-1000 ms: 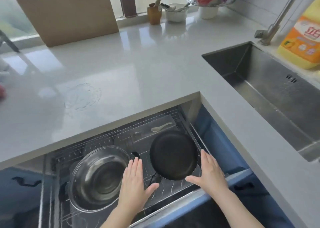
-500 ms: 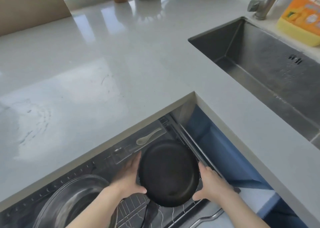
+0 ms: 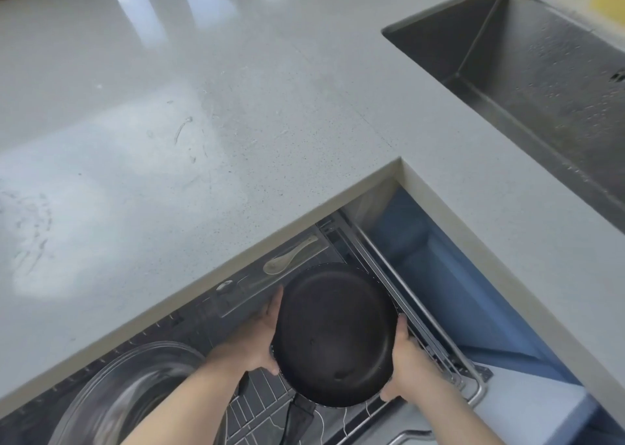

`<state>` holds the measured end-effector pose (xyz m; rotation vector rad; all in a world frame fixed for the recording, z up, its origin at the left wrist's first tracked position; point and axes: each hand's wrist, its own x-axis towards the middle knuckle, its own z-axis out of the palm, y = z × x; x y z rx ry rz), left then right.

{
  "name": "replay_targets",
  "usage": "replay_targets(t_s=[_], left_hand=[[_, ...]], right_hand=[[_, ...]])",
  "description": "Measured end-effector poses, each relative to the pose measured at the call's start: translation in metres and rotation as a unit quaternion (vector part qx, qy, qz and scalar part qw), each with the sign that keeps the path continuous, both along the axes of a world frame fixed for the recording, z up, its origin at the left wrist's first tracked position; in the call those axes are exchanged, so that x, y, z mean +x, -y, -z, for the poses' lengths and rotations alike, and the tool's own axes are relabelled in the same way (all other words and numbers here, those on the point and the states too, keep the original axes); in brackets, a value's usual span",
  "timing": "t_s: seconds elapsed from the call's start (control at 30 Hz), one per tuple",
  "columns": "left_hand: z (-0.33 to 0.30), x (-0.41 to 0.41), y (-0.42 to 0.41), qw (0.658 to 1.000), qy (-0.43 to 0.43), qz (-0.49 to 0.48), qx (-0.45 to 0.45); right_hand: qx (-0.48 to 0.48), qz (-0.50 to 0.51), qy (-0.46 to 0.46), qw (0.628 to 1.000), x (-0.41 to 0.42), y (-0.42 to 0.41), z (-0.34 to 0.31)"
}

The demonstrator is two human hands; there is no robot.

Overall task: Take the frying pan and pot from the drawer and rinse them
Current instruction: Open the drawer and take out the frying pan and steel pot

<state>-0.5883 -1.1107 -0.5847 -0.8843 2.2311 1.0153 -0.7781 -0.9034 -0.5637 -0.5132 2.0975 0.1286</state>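
Where both palms hovered open a second ago, the left hand (image 3: 260,341) and right hand (image 3: 407,365) now clasp the frying pan (image 3: 334,336), tilting it out of the drawer (image 3: 436,340); the pot (image 3: 111,400) waits.

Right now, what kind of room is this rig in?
Most likely a home kitchen. A steel sink is set into a pale stone countertop, and below it an open drawer with a wire rack stores cookware: both hands grip a black frying pan, a steel pot beside it.
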Motion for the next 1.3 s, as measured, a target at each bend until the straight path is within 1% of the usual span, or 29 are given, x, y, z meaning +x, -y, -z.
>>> replay_targets(t_s=[0.13, 0.2, 0.33, 0.43, 0.57, 0.7, 0.87, 0.93, 1.03, 1.13, 1.23, 1.3], left_hand=[[0.014, 0.002, 0.001, 1.000, 0.000, 0.002, 0.000], [0.016, 0.001, 0.000, 1.000, -0.006, -0.007, 0.018], [0.015, -0.003, -0.003, 0.997, -0.019, -0.042, 0.056], [0.008, -0.006, 0.000, 0.995, -0.024, -0.052, 0.082], [-0.003, -0.010, 0.011, 0.991, -0.011, -0.051, 0.120], [-0.016, -0.008, 0.019, 0.988, -0.021, -0.067, 0.136], [-0.043, -0.004, 0.018, 0.981, -0.025, -0.079, 0.175], [-0.060, -0.001, 0.017, 0.981, -0.029, -0.071, 0.177], [-0.084, 0.006, 0.017, 0.981, -0.038, -0.077, 0.176], [-0.107, 0.018, 0.016, 0.980, -0.025, -0.089, 0.177], [-0.135, 0.031, 0.008, 0.983, -0.008, -0.100, 0.156], [-0.153, 0.039, 0.002, 0.983, -0.014, -0.114, 0.141]], right_hand=[[-0.049, 0.061, -0.023, 0.997, 0.015, 0.005, 0.008], [-0.081, 0.091, -0.019, 0.992, 0.016, 0.005, 0.010], [-0.117, 0.106, 0.012, 0.987, 0.008, 0.005, 0.005], [-0.116, 0.115, 0.038, 0.986, 0.003, 0.005, -0.002], [-0.127, 0.124, 0.083, 0.981, -0.001, 0.005, -0.008], [-0.122, 0.123, 0.126, 0.977, -0.008, 0.005, -0.018], [-0.094, 0.092, 0.159, 0.978, -0.012, 0.000, -0.043], [-0.093, 0.077, 0.171, 0.978, -0.014, -0.001, -0.058], [-0.101, 0.055, 0.178, 0.977, -0.014, -0.001, -0.083], [-0.129, 0.037, 0.178, 0.975, -0.010, -0.002, -0.110], [-0.159, 0.024, 0.184, 0.970, -0.006, -0.008, -0.138], [-0.178, 0.015, 0.192, 0.965, -0.003, -0.013, -0.158]])
